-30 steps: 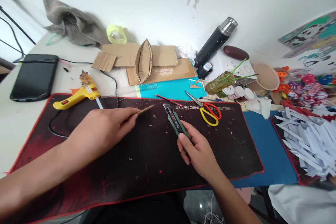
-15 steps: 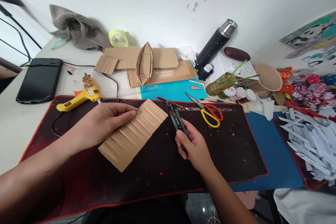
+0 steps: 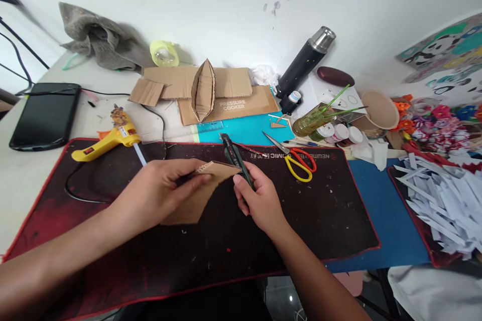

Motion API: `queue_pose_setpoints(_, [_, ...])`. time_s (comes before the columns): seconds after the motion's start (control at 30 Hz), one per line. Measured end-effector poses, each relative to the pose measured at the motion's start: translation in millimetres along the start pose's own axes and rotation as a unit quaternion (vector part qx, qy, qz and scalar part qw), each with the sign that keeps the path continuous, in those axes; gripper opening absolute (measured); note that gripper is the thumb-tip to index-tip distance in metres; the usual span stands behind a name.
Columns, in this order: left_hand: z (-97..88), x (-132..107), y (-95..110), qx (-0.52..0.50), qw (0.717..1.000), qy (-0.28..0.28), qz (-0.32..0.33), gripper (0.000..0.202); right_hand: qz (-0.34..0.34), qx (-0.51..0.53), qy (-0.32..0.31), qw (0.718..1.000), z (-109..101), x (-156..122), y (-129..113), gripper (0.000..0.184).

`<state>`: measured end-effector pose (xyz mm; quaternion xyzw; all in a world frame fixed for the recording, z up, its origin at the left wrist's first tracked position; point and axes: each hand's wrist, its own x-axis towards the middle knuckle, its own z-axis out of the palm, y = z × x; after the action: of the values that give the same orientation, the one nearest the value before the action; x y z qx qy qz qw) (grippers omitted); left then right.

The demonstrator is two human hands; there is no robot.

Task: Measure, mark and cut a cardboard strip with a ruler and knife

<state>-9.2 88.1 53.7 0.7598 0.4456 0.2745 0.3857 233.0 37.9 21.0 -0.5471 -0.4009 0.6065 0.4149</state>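
My left hand (image 3: 160,190) pinches a piece of corrugated cardboard (image 3: 194,205) between thumb and fingers, tilted so that its top edge faces me. My right hand (image 3: 258,198) is wrapped round a dark green utility knife (image 3: 236,158), whose tip points up and to the left. The knife is close beside the cardboard's right corner; whether they touch I cannot tell. Both hands are above a black desk mat (image 3: 301,220) with a red border. Beyond them, a pointed, boat-like cardboard form (image 3: 203,91) stands against flat cardboard (image 3: 259,100).
A yellow hot glue gun (image 3: 107,145) lies left, its cord on the mat. Scissors (image 3: 297,163) with red and yellow handles rest at right. Behind are a black thermos (image 3: 307,62), small jars (image 3: 341,133) and a phone (image 3: 45,115). Paper strips (image 3: 444,205) heap at far right.
My left hand has turned the cardboard from facing up to nearly edge-on. The right hand has moved left, bringing the knife beside the cardboard's corner. The view has shifted slightly.
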Motion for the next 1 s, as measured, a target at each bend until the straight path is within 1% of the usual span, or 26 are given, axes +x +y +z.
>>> queue_pose_setpoints(0.03, [-2.6,-1.8,0.7,0.073,0.992,0.050,0.086,0.026,-0.004,-0.001,0.008,1.000,-2.2,0.4,-0.1,0.052])
queue_pose_setpoints(0.07, [-5.2,-3.5,1.1,0.147,0.970,0.089,0.172,0.025,-0.009,0.000,0.021,1.000,-5.1,0.9,-0.3,0.052])
queue_pose_setpoints(0.1, [-6.9,-4.9,0.9,0.213,0.939,0.115,0.246,0.030,-0.015,0.000,0.039,0.999,-8.5,1.6,-0.7,0.051])
queue_pose_setpoints(0.13, [-7.3,-5.9,-0.1,0.268,0.906,0.131,0.299,0.038,-0.022,-0.001,0.058,0.998,-12.0,2.3,-1.0,0.049])
queue_pose_setpoints(0.17, [-6.1,-6.2,-2.3,0.311,0.878,0.137,0.336,0.044,-0.030,-0.004,0.075,0.997,-15.5,3.0,-1.2,0.048])
queue_pose_setpoints(0.2, [-3.2,-5.8,-6.2,0.344,0.859,0.134,0.356,0.048,-0.038,-0.009,0.089,0.995,-18.8,3.7,-1.2,0.047])
queue_pose_setpoints(0.23, [1.1,-4.7,-11.9,0.364,0.847,0.127,0.366,0.049,-0.045,-0.016,0.099,0.994,-21.8,4.3,-0.8,0.046])
queue_pose_setpoints(0.27, [6.5,-2.9,-19.2,0.385,0.838,0.106,0.372,0.047,-0.051,-0.023,0.107,0.993,-24.2,4.6,-0.1,0.046])
queue_pose_setpoints(0.33, [17.5,1.4,-37.1,0.388,0.845,0.025,0.368,0.042,-0.057,-0.033,0.115,0.991,-27.8,4.5,2.5,0.046])
queue_pose_setpoints(0.37, [22.0,3.3,-46.1,0.377,0.857,-0.005,0.351,0.043,-0.060,-0.036,0.115,0.991,-29.0,4.2,4.2,0.047])
queue_pose_setpoints(0.43, [27.1,5.4,-60.1,0.345,0.888,-0.046,0.301,0.046,-0.064,-0.043,0.109,0.991,-30.8,3.2,7.6,0.046])
queue_pose_setpoints(0.5, [27.1,5.2,-66.1,0.303,0.911,-0.069,0.272,0.051,-0.066,-0.052,0.100,0.991,-31.9,2.3,10.1,0.045])
queue_pose_setpoints(0.57, [24.0,3.4,-65.1,0.261,0.924,-0.081,0.267,0.053,-0.065,-0.056,0.096,0.992,-32.7,1.8,11.3,0.045])
queue_pose_setpoints(0.7, [18.1,0.2,-59.5,0.215,0.937,-0.092,0.260,0.048,-0.068,-0.041,0.096,0.992,-33.1,1.2,11.3,0.046])
queue_pose_setpoints(0.77, [18.0,-0.3,-60.1,0.201,0.946,-0.086,0.241,0.047,-0.069,-0.033,0.097,0.992,-33.2,0.6,11.5,0.047])
queue_pose_setpoints(0.87, [20.5,-0.9,-64.3,0.191,0.957,-0.072,0.208,0.055,-0.065,-0.023,0.093,0.993,-34.2,-0.5,12.0,0.046])
queue_pose_setpoints(1.0, [24.8,-3.5,-69.4,0.203,0.959,-0.058,0.190,0.058,-0.071,-0.004,0.084,0.994,-36.8,-1.5,12.4,0.040])
